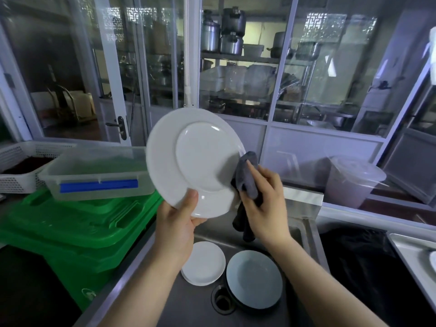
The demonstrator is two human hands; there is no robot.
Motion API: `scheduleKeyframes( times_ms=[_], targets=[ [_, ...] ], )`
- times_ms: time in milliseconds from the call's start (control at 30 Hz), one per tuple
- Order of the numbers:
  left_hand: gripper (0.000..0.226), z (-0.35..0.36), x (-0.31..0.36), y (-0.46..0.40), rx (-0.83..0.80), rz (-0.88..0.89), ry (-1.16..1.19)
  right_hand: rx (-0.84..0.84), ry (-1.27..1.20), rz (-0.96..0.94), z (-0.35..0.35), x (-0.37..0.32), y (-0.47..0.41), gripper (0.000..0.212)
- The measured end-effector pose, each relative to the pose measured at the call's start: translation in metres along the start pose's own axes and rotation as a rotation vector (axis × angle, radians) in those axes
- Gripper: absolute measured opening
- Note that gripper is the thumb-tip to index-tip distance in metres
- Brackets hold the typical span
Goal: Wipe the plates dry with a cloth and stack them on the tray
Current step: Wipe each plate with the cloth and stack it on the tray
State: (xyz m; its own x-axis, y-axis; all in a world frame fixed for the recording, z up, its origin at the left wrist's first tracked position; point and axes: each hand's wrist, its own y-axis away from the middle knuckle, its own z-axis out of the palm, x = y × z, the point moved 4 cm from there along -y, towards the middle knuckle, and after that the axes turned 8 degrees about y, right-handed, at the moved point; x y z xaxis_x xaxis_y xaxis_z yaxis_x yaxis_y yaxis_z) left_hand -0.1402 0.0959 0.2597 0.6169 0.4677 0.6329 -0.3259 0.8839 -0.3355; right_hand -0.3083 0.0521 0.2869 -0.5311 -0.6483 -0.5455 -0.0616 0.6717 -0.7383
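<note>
Gripping white plate [188, 159] by its lower rim, left hand [175, 223] tilts it while right hand [262, 204] clutches grey cloth [247, 178]; thin one-hand grip could drop it into sink [304, 234]

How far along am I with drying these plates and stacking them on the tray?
Done: at most one pale item shows at the metal tray edge, too cropped to tell. In hand: left hand holds the large white plate; right hand wipes with the grey cloth. Left: the small white plates and grey-blue plate in the sink.
</note>
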Motion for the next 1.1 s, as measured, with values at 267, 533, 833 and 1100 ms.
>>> scheduleKeyframes(
  times_ms=[267,533,833,1100],
  targets=[
    [0.02,0.013,0.0,-0.004,0.123,0.104,0.034,-0.052,-0.081,-0.217,0.023,-0.051,0.025,0.061],
    [0.024,-0.003,0.007,0.003,0.124,0.037,-0.019,-0.133,0.048,-0.306,0.017,-0.024,0.003,0.066],
    [0.031,-0.003,0.008,0.007,0.002,0.008,-0.224,-0.151,0.123,-0.32,0.018,-0.05,-0.002,0.059],
    [0.018,-0.02,0.02,0.012,-0.006,0.018,-0.5,-0.193,-0.049,-0.058,0.018,-0.03,0.004,0.06]
  ],
)
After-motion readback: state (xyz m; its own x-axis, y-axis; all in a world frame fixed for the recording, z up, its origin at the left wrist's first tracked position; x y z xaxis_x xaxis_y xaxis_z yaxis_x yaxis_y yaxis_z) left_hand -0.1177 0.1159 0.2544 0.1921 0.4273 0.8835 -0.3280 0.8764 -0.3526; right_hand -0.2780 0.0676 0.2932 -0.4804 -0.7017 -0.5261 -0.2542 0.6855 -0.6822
